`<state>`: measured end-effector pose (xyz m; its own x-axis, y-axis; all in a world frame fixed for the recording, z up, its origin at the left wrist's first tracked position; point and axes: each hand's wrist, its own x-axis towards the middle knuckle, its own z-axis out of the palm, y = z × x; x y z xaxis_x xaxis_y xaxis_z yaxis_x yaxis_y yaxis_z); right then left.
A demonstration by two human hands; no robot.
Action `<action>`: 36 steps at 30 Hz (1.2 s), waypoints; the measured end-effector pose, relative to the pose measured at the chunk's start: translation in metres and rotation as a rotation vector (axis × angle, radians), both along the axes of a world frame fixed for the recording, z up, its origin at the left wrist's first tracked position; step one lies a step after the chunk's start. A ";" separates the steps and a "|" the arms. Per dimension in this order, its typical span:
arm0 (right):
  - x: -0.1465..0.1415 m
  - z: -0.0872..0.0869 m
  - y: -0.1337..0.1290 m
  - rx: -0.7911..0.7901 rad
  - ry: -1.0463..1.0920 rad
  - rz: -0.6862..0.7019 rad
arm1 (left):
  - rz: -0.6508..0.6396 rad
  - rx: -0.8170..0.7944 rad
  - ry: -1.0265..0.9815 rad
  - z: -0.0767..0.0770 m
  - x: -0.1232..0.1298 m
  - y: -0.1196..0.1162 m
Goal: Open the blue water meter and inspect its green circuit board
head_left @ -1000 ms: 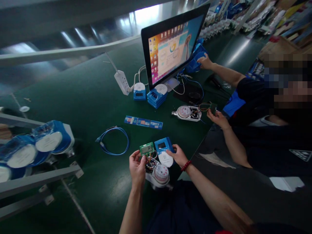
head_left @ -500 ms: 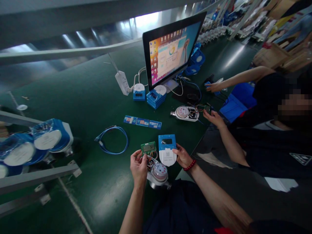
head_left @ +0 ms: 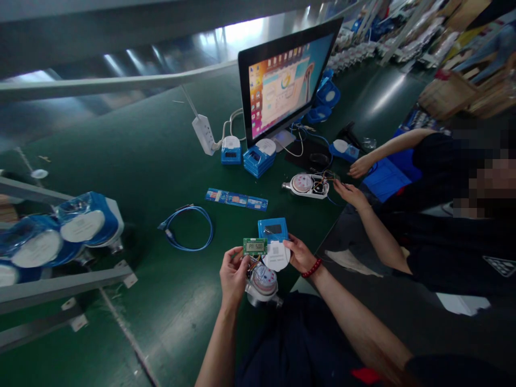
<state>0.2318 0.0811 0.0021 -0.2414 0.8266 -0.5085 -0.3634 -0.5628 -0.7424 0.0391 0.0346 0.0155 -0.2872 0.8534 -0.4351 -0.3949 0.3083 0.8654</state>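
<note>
Between the thumb and fingers of my left hand [head_left: 234, 274] is a green circuit board [head_left: 255, 246] with a small lit display. Wires run from the board down to an opened meter [head_left: 263, 282] with a round clear dial and metal pipe ends, close in front of my body. My right hand [head_left: 300, 255] grips the edge of a blue and white meter cover [head_left: 277, 255], which has a dark window and a printed code. The board overlaps the cover's left side in this view; whether they touch, I cannot tell.
A co-worker's hand [head_left: 350, 193] is at another opened meter [head_left: 306, 185] on the right. Behind stand a monitor [head_left: 288, 86], stacked blue covers [head_left: 259, 158] and a power strip [head_left: 203, 134]. A blue cable [head_left: 212, 231] and a card strip [head_left: 236, 198] lie ahead; covered meters [head_left: 83, 226] sit left.
My left hand has moved the board right, to the cover, and its display now shows characters. The cover has shifted slightly left. The co-worker's far hand has drawn back from a blue cover.
</note>
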 end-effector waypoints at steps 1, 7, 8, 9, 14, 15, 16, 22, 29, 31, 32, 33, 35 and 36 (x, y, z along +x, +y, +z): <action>-0.001 0.000 0.000 0.007 0.015 0.001 | 0.000 0.001 -0.005 0.000 0.000 0.000; -0.011 -0.002 0.002 0.003 0.064 -0.001 | 0.026 -0.005 -0.008 -0.004 0.003 0.001; -0.013 -0.002 0.002 0.001 0.070 -0.002 | 0.034 -0.007 -0.003 -0.004 0.003 0.001; -0.014 -0.001 0.002 -0.001 0.077 -0.003 | 0.038 -0.009 0.001 -0.005 0.003 0.001; -0.014 -0.001 0.001 -0.003 0.101 -0.006 | 0.042 -0.010 0.013 -0.008 0.004 0.000; -0.013 -0.001 0.001 -0.002 0.103 -0.005 | 0.042 -0.010 0.014 -0.008 0.004 -0.001; -0.013 -0.001 0.001 -0.001 0.106 -0.006 | 0.043 -0.009 0.016 -0.009 0.004 -0.001; -0.013 0.000 0.000 0.001 0.111 -0.013 | 0.041 -0.010 0.017 -0.008 0.004 -0.001; -0.013 -0.002 0.000 -0.048 0.059 -0.021 | 0.040 -0.048 -0.006 -0.012 0.003 -0.001; -0.015 0.001 0.000 -0.052 0.041 -0.020 | 0.039 -0.055 -0.011 -0.009 0.002 -0.001; -0.016 0.005 0.000 -0.047 0.037 -0.017 | 0.039 -0.057 -0.011 -0.006 0.002 -0.001; -0.018 0.008 -0.001 -0.037 0.036 -0.012 | 0.040 -0.058 -0.008 -0.003 0.002 -0.001; -0.020 0.013 -0.003 -0.004 0.053 0.002 | 0.046 -0.059 -0.003 0.003 0.005 -0.001; -0.021 0.012 -0.003 0.014 0.064 0.009 | 0.059 -0.057 0.004 0.005 0.006 0.000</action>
